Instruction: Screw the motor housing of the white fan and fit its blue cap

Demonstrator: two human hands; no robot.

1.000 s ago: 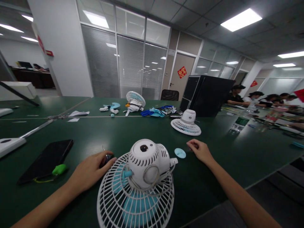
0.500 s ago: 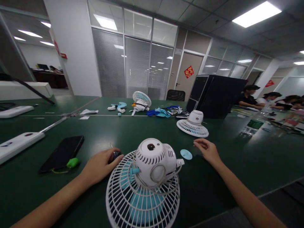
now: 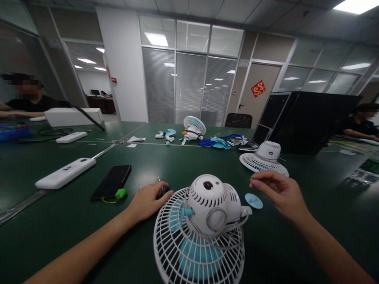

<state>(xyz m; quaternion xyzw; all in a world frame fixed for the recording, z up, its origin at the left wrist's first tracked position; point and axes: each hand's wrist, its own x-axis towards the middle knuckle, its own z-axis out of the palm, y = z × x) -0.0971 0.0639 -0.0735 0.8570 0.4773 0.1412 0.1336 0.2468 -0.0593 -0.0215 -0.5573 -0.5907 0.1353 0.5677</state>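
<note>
A white fan (image 3: 209, 209) lies face down on its grille close to me, its cord looped around the motor housing and blue blades showing through the bars. Left of it, my left hand (image 3: 149, 199) rests on the table, fingers closed around a dark-handled screwdriver (image 3: 161, 191) whose thin metal shaft points up. My right hand (image 3: 281, 193) is raised to the right of the fan, thumb and forefinger pinched on something tiny that I cannot make out. Below those fingertips a light blue disc (image 3: 254, 201) lies on the table, touched by neither hand.
A second fan (image 3: 265, 157) lies face down beyond my right hand. Farther back are another fan (image 3: 194, 128), blue gloves (image 3: 217, 142) and a large black cabinet (image 3: 308, 122). A phone (image 3: 111, 182) and white power strip (image 3: 66, 172) lie left. People sit at both sides.
My view has turned left, so the scene sits farther right. My right hand is turned a little more inward, still pinched. My left hand keeps the screwdriver beside the fan.
</note>
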